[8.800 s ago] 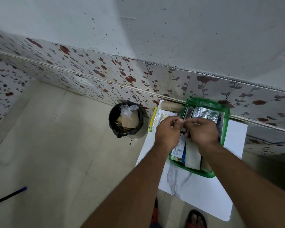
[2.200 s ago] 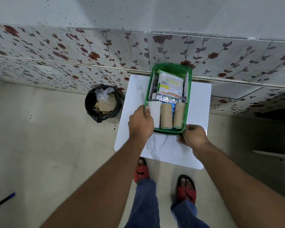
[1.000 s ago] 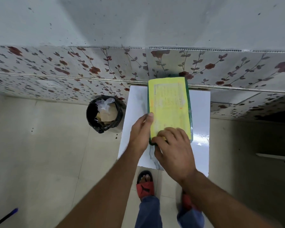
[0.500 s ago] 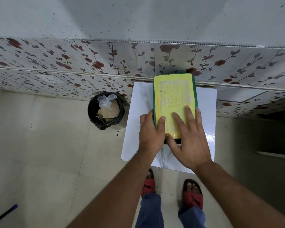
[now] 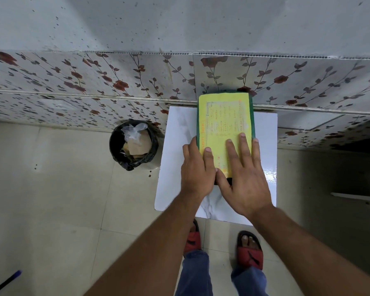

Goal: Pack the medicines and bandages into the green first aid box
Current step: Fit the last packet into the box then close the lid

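Note:
The green first aid box point(image 5: 225, 118) lies closed on a small white marble-patterned table point(image 5: 177, 159), its lid covered by a yellow printed label. Medicines and bandages are hidden inside. My left hand point(image 5: 198, 169) grips the box's near left corner, thumb on the lid and fingers down the left side. My right hand point(image 5: 245, 174) lies flat on the near end of the lid, fingers spread and pointing away from me. A dark latch shows between my two hands at the box's near edge.
A black-lined waste bin point(image 5: 134, 144) with paper and plastic stands on the tiled floor left of the table. The flowered wall panel point(image 5: 115, 82) runs right behind the table. My feet in red sandals point(image 5: 249, 249) stand below the table's near edge.
The open box with rolls and packets showing now has its yellow-labelled lid on. Both hands moved onto the lid's near end; over the last half second they barely shifted.

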